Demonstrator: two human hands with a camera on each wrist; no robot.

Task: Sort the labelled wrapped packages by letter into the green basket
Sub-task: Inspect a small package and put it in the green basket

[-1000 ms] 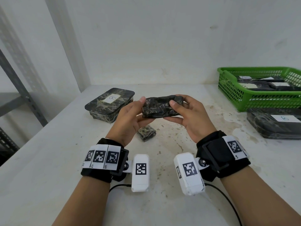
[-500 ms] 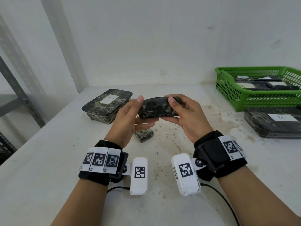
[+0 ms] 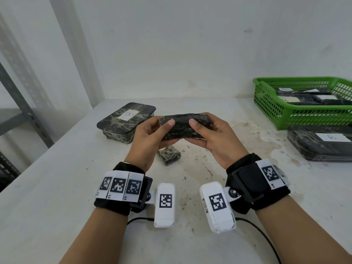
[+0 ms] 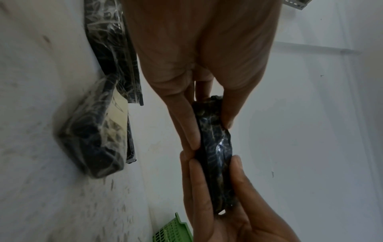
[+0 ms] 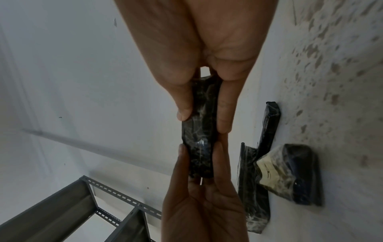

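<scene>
White table (image 3: pixel 57 197) is pretty grubby, brownish stains and specks all over the middle and a pale blotchy patch toward the right. Plain white wall (image 3: pixel 171 54) runs along the far edge, with a small dark mark high on the right. Off to the left there's a grey metal rack (image 3: pixel 17 103), slotted-angle uprights with punched holes, standing just beside the table.
</scene>
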